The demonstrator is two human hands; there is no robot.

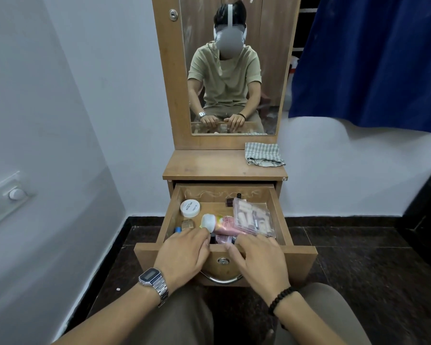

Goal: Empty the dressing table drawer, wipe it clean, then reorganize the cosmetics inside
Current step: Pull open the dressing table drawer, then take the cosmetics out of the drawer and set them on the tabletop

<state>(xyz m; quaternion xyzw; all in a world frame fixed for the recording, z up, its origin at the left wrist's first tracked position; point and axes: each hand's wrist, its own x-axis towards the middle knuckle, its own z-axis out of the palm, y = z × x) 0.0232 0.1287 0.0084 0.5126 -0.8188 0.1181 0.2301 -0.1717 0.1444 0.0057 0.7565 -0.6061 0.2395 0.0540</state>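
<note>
Head view looks down past two forearms to a pulled-out wooden drawer [279,215] of the dressing table [224,165]. Nearest, the left hand [184,255], with a metal digital watch [151,278] on its wrist, lies over the drawer's front edge, fingers reaching down among the things inside; whether they grip anything I cannot tell. The right hand [258,256], with a black bead bracelet [281,298] at the wrist, does likewise beside it, fingertips hidden at the near edge of a clear zip pouch [254,216].

Inside the drawer, a pink tube [222,224] with a white cap lies across the middle, just beyond the left fingers. The pouch of pale pink items fills the right side. A round white jar [190,208] stands at the back left; its lid carries small print too fine to read. A small dark bottle [230,200] sits behind the pouch.

Farther on, a checked cloth [263,154] lies folded on the tabletop's right end, below the mirror [230,66].
</note>
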